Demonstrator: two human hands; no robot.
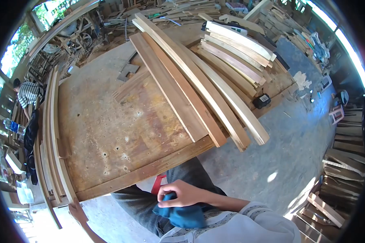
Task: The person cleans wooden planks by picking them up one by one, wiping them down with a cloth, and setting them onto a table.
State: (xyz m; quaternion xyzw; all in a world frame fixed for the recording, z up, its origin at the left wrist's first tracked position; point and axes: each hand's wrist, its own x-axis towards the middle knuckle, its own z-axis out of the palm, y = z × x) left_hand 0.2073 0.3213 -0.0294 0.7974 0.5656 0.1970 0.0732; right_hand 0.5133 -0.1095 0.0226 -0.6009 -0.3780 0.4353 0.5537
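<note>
Clutching crumpled blue cloth (187, 216), right fingers (169, 187) curled; left fingers (74, 205), grip unclear, at long, pale wood strip (66, 183)

Hands (180, 194) at cloth (186, 216) and board (64, 174)

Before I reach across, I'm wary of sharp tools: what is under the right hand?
Under the right hand is bunched blue cloth over the lap, with a red item nearby. The palm and the inside of the cloth's folds are covered.

Daylight via upper L openings (18, 50), sun patches on floor (239, 174), fisheye warp, blk edges.
</note>
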